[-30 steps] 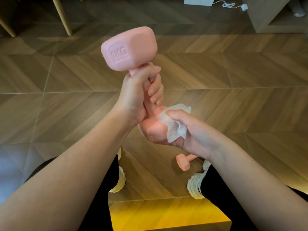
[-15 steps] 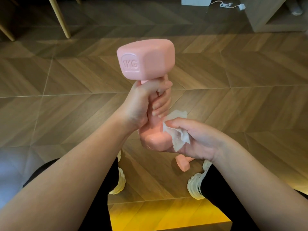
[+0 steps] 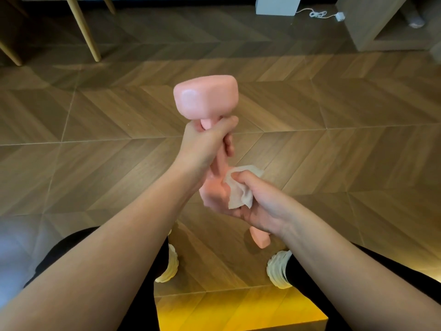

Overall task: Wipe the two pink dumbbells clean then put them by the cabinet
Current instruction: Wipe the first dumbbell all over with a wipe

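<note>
Nearest the camera, a yellow-lit patch of floor (image 3: 241,309) lies between the person's two dark-clad legs, with a pale shoe (image 3: 169,268) on the left side and another pale shoe (image 3: 279,273) on the right. Just beyond, the second pink dumbbell (image 3: 261,240) lies on the wooden floor (image 3: 95,139) between the feet, only one end of it visible below the right wrist. Above it, the right hand (image 3: 260,206) has its grip closed on a crumpled white tissue (image 3: 241,192), which is pressed against the lower head of the raised pink dumbbell (image 3: 205,101); the palm and lower fingers cup that head from beneath. Further up, the left hand (image 3: 205,144) is clamped around the handle of the same dumbbell, just under its upper head, fingers wrapped fully round. That dumbbell is held roughly upright in the air at mid-frame, its upper head tilted slightly away, a smooth glossy face turned toward the camera. Farther off, light wooden furniture legs (image 3: 83,27) stand on the floor at upper left. At the far edge, a white box (image 3: 276,4) sits with a white cable (image 3: 319,14) trailing beside it, and a beige cabinet (image 3: 367,22) with an open lower compartment occupies the upper right corner, well apart from both dumbbells.
</note>
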`<state>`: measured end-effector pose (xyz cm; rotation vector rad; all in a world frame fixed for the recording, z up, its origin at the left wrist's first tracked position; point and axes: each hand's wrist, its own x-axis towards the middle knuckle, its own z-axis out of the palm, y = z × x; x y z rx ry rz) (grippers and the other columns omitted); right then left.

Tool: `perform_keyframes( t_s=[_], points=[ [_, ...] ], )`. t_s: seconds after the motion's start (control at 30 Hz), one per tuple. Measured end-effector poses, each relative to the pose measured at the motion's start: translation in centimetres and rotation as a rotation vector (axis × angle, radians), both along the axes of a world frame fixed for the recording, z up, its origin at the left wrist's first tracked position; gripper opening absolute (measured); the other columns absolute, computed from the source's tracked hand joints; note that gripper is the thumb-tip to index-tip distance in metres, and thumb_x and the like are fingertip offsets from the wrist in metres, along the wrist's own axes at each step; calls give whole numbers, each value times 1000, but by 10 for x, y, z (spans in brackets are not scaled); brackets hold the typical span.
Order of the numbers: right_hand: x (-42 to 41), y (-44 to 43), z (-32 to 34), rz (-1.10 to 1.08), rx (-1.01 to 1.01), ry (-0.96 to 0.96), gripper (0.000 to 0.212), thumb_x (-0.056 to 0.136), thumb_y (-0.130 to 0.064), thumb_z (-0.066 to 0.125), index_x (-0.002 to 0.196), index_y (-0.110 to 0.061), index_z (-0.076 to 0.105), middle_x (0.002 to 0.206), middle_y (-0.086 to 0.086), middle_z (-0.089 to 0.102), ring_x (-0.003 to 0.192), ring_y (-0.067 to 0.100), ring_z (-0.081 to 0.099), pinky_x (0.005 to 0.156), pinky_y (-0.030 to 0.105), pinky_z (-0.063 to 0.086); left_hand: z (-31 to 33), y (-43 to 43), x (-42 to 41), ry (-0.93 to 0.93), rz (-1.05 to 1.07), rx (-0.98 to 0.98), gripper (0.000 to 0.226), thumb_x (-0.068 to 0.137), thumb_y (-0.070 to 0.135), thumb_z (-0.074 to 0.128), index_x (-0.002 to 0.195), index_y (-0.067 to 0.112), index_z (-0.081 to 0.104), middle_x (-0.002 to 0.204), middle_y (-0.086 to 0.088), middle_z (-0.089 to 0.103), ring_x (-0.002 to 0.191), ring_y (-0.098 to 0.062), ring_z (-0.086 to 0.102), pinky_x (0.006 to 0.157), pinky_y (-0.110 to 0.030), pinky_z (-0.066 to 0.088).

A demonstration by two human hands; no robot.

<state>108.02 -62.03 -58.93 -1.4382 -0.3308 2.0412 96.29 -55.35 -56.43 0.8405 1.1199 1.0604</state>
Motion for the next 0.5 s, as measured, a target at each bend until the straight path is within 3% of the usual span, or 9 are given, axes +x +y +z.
perform_keyframes(
  t_s=[0.03,0.13,0.27,0.37,0.43,0.5],
  points=[
    [-1,-1,-1,-14,11,-17,29,99,-13,50,123,2,57,121,25,67,115,37,63,108,58,41,-2,1,1,11,52,-42,33,86,14,67,57,19,53,48,0,45,43,-18,43,51,-29,38],
    [-7,-3,-4,-24,41,-57,18,99,-13,50,111,-5,61,93,13,74,89,25,70,92,49,54,-6,1,2,24,120,-70,39,77,17,69,47,21,45,41,-1,37,38,-18,35,50,-30,31],
    [-15,1,-5,-76,4,-87,17,100,-18,51,103,-10,66,88,11,75,88,26,71,86,52,59,-5,-4,6,29,-3,43,33,70,14,65,47,20,42,37,0,33,34,-16,30,44,-24,30],
    [-10,3,-4,-44,-4,-88,20,101,-17,48,108,-9,65,94,12,74,86,25,71,78,47,61,-2,-5,8,57,-17,61,31,70,12,63,50,16,41,36,0,33,34,-16,29,44,-23,30],
    [-5,2,-2,-15,14,-64,25,101,-16,47,118,-4,61,108,19,73,94,28,69,90,51,57,2,-2,4,28,7,40,30,70,12,62,50,17,40,38,0,32,35,-17,29,44,-26,28],
    [-2,1,-2,4,35,-42,28,101,-17,48,123,-2,58,122,25,66,104,32,61,108,57,41,5,1,-1,-21,12,11,31,71,13,62,50,18,41,39,1,31,37,-17,29,43,-26,29]
  ],
)
